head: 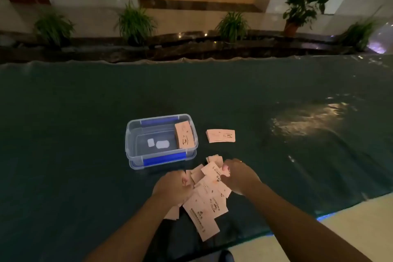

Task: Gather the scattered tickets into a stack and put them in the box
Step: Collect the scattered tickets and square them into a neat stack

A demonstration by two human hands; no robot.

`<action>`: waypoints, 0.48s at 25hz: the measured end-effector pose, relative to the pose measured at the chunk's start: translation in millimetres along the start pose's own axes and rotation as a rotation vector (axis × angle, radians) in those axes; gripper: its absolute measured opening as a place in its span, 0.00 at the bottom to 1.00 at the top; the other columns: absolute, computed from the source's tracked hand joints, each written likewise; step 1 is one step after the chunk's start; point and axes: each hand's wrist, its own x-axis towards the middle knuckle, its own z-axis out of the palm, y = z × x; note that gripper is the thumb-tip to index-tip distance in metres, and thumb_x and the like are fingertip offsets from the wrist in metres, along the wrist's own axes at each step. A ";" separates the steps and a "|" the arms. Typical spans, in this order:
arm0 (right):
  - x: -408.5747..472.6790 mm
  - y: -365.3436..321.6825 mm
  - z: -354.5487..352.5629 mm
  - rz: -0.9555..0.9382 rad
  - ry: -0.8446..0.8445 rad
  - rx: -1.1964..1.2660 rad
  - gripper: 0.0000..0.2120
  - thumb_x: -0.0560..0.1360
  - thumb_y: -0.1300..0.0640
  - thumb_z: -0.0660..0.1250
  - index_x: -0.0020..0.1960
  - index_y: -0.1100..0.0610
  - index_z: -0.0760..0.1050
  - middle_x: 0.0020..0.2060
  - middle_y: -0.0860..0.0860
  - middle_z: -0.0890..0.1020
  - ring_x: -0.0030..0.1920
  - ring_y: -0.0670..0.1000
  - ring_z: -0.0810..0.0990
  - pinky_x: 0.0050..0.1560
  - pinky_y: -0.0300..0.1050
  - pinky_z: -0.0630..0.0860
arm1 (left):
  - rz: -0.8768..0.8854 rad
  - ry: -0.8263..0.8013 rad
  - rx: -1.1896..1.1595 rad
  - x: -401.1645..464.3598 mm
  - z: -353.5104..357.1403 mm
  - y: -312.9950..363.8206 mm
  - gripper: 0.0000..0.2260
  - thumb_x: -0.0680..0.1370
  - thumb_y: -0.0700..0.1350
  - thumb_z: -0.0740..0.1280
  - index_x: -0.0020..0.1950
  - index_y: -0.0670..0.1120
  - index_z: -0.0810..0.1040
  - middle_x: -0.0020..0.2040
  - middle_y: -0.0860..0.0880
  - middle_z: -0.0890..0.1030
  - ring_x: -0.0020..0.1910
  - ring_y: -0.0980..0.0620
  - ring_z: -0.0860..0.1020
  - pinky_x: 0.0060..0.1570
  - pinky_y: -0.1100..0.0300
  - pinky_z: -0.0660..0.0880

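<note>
Several pale pink tickets lie in a loose, overlapping heap on the dark green table, just in front of me. My left hand presses on the heap's left side with fingers curled over tickets. My right hand pinches one ticket at the heap's far right. A clear plastic box with blue clips stands beyond the heap, to the left. Inside it, a ticket stack leans against the right wall. Another neat stack rests on the table right of the box.
The green table cover spreads wide on all sides and shows a glare patch at the far right. Its near edge runs diagonally at the lower right, with pale floor below. Potted plants line a dark ledge beyond the table.
</note>
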 end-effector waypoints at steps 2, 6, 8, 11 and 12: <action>5.7 12.4 8.7 0.027 -0.046 0.009 0.20 0.80 0.45 0.69 0.70 0.45 0.74 0.69 0.49 0.78 0.60 0.49 0.81 0.52 0.40 0.80 | -0.055 -0.035 0.012 2.5 17.2 8.4 0.07 0.82 0.54 0.65 0.53 0.52 0.79 0.49 0.52 0.84 0.45 0.56 0.83 0.39 0.63 0.75; 15.3 30.6 31.3 0.029 -0.129 0.064 0.27 0.78 0.44 0.70 0.75 0.46 0.68 0.68 0.49 0.77 0.61 0.50 0.80 0.55 0.48 0.83 | -0.259 -0.022 -0.118 -4.5 52.9 13.4 0.22 0.80 0.54 0.69 0.72 0.51 0.70 0.63 0.49 0.81 0.54 0.53 0.83 0.49 0.58 0.81; 20.0 36.5 37.1 0.008 -0.124 0.087 0.29 0.77 0.44 0.72 0.74 0.47 0.67 0.66 0.49 0.77 0.63 0.51 0.79 0.57 0.52 0.82 | -0.428 -0.003 -0.248 -11.6 72.0 12.4 0.36 0.74 0.57 0.74 0.77 0.48 0.62 0.67 0.48 0.78 0.60 0.49 0.81 0.53 0.54 0.81; 24.8 44.6 44.3 -0.022 -0.127 0.117 0.31 0.76 0.44 0.73 0.75 0.48 0.66 0.66 0.49 0.76 0.64 0.51 0.78 0.57 0.52 0.81 | -0.603 -0.008 -0.345 -21.6 97.4 18.2 0.55 0.67 0.62 0.78 0.82 0.45 0.49 0.73 0.45 0.72 0.67 0.44 0.77 0.58 0.50 0.79; 25.4 46.7 45.4 -0.039 -0.132 0.123 0.31 0.76 0.45 0.74 0.74 0.48 0.66 0.67 0.49 0.76 0.64 0.51 0.78 0.58 0.52 0.81 | -0.618 0.002 -0.358 -23.7 104.3 22.1 0.57 0.67 0.62 0.79 0.82 0.44 0.48 0.73 0.45 0.72 0.66 0.45 0.77 0.56 0.52 0.80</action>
